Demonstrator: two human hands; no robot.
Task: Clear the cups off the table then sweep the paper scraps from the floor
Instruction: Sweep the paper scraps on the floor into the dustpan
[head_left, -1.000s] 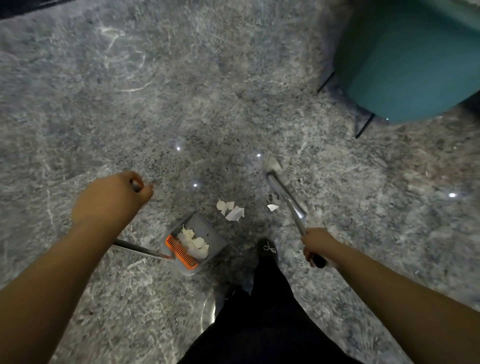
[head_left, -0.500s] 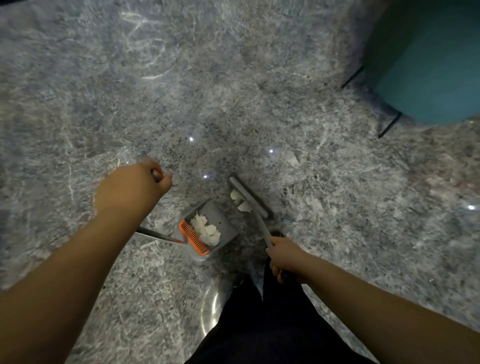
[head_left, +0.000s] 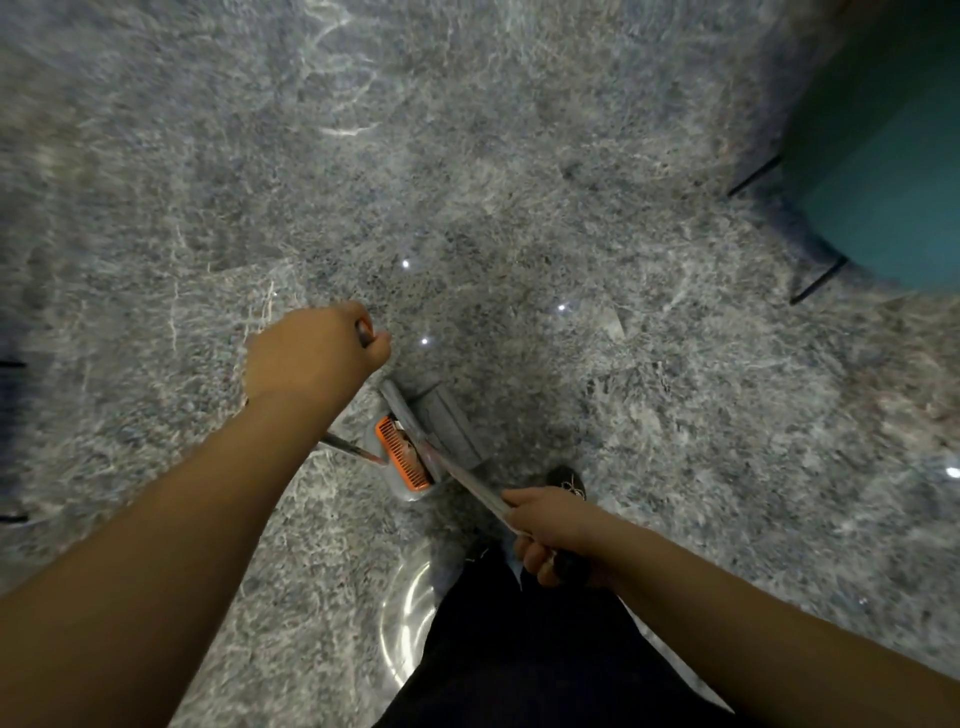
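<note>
We look down at a grey marbled floor (head_left: 519, 156) with our two arms reaching forward. Our left hand (head_left: 311, 353) is clenched around the top of the dustpan handle (head_left: 347, 446); a small dark end of the grip shows between the thumb and the fingers. Below the forearm a thin metal part of this handle runs toward the pan.

The dustpan (head_left: 452, 431) stands on the floor close to the middle of the view, at about 4 o'clock from the left hand. It is grey, with an orange comb (head_left: 402, 457) along its near edge. Our right hand (head_left: 553, 532) grasps the dark grip of the broom, with the fingers curled round it. The silver broom shaft (head_left: 467, 480) goes from this hand toward 10 o'clock and crosses over the dustpan. The broom head (head_left: 402, 408) lies at the far side of the pan, just under the left hand.

The paper scraps (head_left: 410, 451) are mostly hidden; only a small pale part is seen inside the pan, between the orange comb and the shaft. We cannot tell how many pieces there are, because this part is blurred.

A dark shoe (head_left: 569, 480) stands at 12 o'clock from the right hand, and dark trousers (head_left: 519, 649) fill the bottom of the view. A teal chair (head_left: 883, 156) with thin black legs stands at 2 o'clock, well apart from the dustpan.
</note>
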